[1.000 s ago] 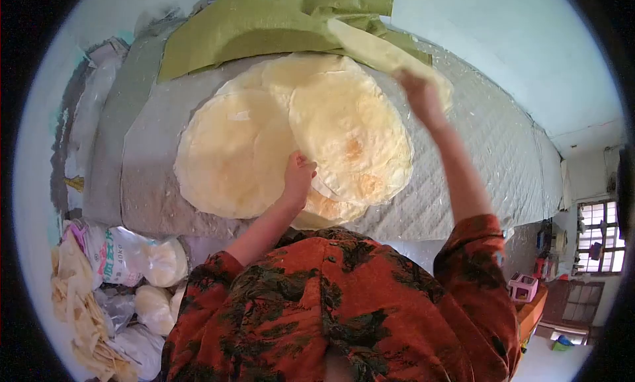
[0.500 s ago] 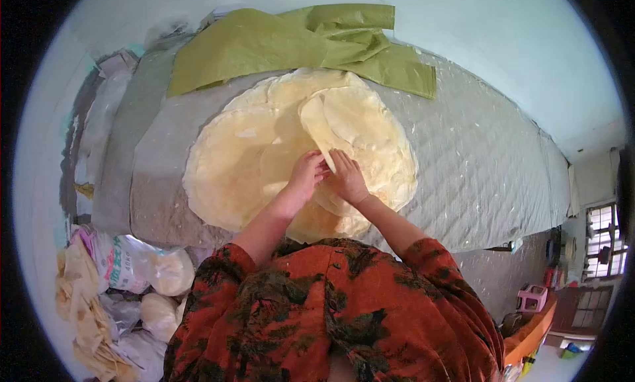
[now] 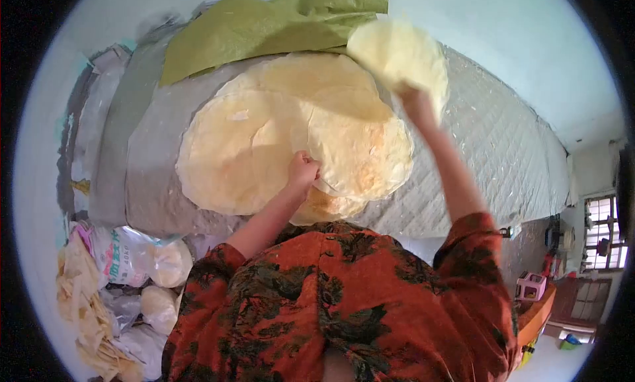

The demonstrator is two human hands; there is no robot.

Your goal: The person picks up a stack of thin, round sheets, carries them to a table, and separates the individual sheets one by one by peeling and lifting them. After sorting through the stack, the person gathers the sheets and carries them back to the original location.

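Observation:
Several thin round pale-yellow flatbreads [image 3: 291, 134] lie overlapping in a pile on a grey quilted cloth [image 3: 476, 150]. My left hand [image 3: 302, 169] rests with curled fingers on the near middle of the pile, pressing on the sheets. My right hand [image 3: 413, 99] is raised above the far right of the pile and grips one flatbread [image 3: 397, 54] by its lower edge, holding it up in the air.
A crumpled green cloth [image 3: 264, 25] lies at the far end of the quilted cloth. At lower left are plastic bags [image 3: 126, 256] with dough balls [image 3: 165, 263] and a heap of thin scraps [image 3: 83, 302]. A pink box [image 3: 529, 286] sits at right.
Half a second ago both hands were together on the pile, peeling a sheet. My right hand has since lifted that flatbread up and to the far right; my left hand stayed on the pile.

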